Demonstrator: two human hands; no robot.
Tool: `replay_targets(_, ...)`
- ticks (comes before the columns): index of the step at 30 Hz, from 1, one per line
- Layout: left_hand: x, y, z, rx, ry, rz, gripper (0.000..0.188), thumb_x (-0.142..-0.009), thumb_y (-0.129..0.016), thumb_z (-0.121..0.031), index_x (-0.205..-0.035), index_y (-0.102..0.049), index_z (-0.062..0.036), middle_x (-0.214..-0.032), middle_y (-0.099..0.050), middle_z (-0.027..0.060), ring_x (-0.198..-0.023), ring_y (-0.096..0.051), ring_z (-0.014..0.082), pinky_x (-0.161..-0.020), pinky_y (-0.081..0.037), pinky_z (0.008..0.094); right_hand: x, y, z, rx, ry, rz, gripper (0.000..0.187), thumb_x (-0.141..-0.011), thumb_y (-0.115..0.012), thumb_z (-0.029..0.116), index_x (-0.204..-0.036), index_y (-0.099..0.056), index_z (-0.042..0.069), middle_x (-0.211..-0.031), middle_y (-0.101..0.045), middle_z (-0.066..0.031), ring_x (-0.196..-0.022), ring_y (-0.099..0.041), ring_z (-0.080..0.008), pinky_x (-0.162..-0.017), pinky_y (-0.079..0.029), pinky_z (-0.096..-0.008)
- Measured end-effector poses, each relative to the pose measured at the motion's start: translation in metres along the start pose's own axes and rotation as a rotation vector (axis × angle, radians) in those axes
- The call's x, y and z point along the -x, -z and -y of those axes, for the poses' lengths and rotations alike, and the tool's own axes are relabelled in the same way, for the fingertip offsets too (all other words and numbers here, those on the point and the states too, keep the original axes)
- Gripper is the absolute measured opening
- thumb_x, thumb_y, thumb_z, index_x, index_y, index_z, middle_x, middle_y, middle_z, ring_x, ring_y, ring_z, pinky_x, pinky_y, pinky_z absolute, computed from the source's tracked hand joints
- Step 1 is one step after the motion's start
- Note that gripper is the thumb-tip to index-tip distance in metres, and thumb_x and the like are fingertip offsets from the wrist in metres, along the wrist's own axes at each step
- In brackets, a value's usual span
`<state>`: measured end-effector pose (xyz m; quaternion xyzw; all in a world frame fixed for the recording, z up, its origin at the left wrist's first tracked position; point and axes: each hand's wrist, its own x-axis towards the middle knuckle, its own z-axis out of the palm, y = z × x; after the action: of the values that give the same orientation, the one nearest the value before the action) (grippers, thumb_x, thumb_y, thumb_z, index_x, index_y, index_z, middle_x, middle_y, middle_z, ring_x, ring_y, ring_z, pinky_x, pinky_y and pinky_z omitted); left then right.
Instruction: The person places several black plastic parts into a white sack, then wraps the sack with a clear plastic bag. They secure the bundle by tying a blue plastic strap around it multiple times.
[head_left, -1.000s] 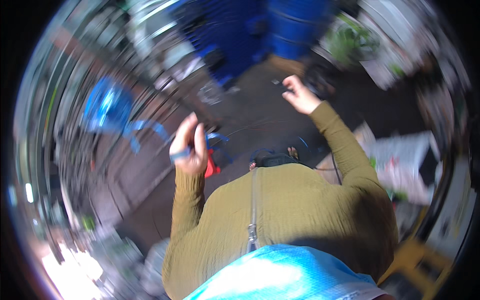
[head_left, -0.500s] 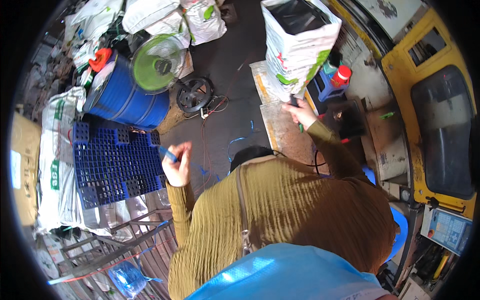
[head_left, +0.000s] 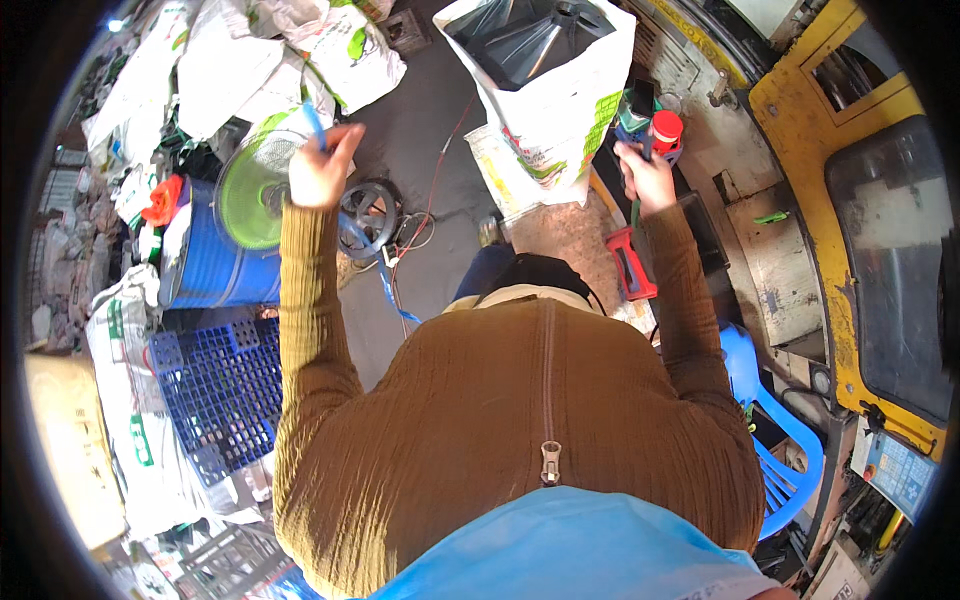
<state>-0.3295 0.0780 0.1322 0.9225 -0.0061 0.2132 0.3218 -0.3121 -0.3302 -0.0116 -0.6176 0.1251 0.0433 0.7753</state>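
Observation:
My left hand (head_left: 322, 170) is raised in front of the fan, fingers closed on a blue plastic strip (head_left: 315, 125). Further blue strip (head_left: 388, 290) hangs below it toward the floor. On the other side, my right hand (head_left: 648, 180) is closed around a slim dark handle (head_left: 648, 148); a greenish end shows below the fist, and the tool's kind is unclear. Between and beyond my hands stands a tall white printed sack (head_left: 545, 135), open at the top, with black plastic parts (head_left: 530, 45) inside. A red-framed object (head_left: 630, 265) lies beneath my right forearm.
At left are a green fan (head_left: 250, 195), a blue drum (head_left: 225, 260), a blue plastic pallet (head_left: 220, 390) and piled white sacks (head_left: 230, 70). A red-capped container (head_left: 666, 128) stands right of the sack. A blue chair (head_left: 790, 450) and yellow machine door (head_left: 800, 130) flank my right.
My left hand has risen and moved forward with the blue strip. My right hand has shifted right and slightly up, away from the sack's lower side. My view has shifted too.

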Motion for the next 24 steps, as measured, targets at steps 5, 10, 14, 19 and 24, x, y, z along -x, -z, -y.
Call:
replay_targets(5,-0.193,-0.111,0.027,-0.172,-0.339,0.044,0.030,-0.078,-0.061,-0.036,-0.085,-0.068,-0.0073,-0.072,-0.066,0.0097,-0.068,-0.065,0.0213,-0.066,-0.050,0.0323,-0.110,-0.048,0.025,0.367,0.261,-0.254,0.035,-0.079,-0.064,0.035,-0.079,-0.062,0.000,-0.066,-0.061,-0.0070,-0.061,-0.058,-0.0188,-0.059,-0.044,-0.0293)
replay_targets(10,-0.345,-0.251,0.048,-0.362,-0.269,0.321,0.052,-0.078,-0.050,-0.054,-0.093,-0.066,-0.0080,-0.084,-0.065,0.0175,-0.085,-0.063,0.0321,-0.077,-0.048,0.0405,-0.180,-0.074,0.024,0.885,0.182,-0.646,0.055,-0.071,-0.066,0.054,-0.076,-0.057,0.000,-0.066,-0.059,-0.0088,-0.063,-0.059,-0.0223,-0.062,-0.046,-0.0327)
replay_targets(14,-0.388,-0.328,0.068,-0.455,-0.311,0.473,0.059,-0.078,-0.051,-0.055,-0.108,-0.059,-0.0044,-0.111,-0.053,0.0223,-0.101,-0.055,0.0377,-0.083,-0.045,0.0449,-0.201,-0.090,0.021,0.931,0.085,-0.693,0.062,-0.067,-0.071,0.046,-0.100,-0.050,-0.003,-0.086,-0.062,-0.0181,-0.080,-0.061,-0.0306,-0.071,-0.047,-0.0358)
replay_targets(19,-0.411,-0.368,0.084,-0.219,-0.386,0.659,0.042,-0.084,-0.050,-0.040,-0.098,-0.060,-0.0019,-0.095,-0.058,0.0229,-0.091,-0.056,0.0390,-0.078,-0.044,0.0461,-0.202,-0.086,0.014,0.848,-0.100,-0.774,0.028,-0.074,-0.062,0.024,-0.091,-0.059,0.002,-0.077,-0.064,-0.0171,-0.074,-0.063,-0.0315,-0.067,-0.048,-0.0390)
replay_targets(24,-0.422,-0.388,0.095,-0.041,-0.265,0.683,0.034,-0.086,-0.047,-0.031,-0.088,-0.059,0.0016,-0.083,-0.060,0.0247,-0.085,-0.056,0.0425,-0.073,-0.042,0.0471,-0.217,-0.084,-0.015,0.210,-0.120,-1.103,0.026,-0.077,-0.058,0.022,-0.085,-0.058,-0.003,-0.070,-0.061,-0.0127,-0.063,-0.058,-0.0201,-0.058,-0.044,-0.0332)
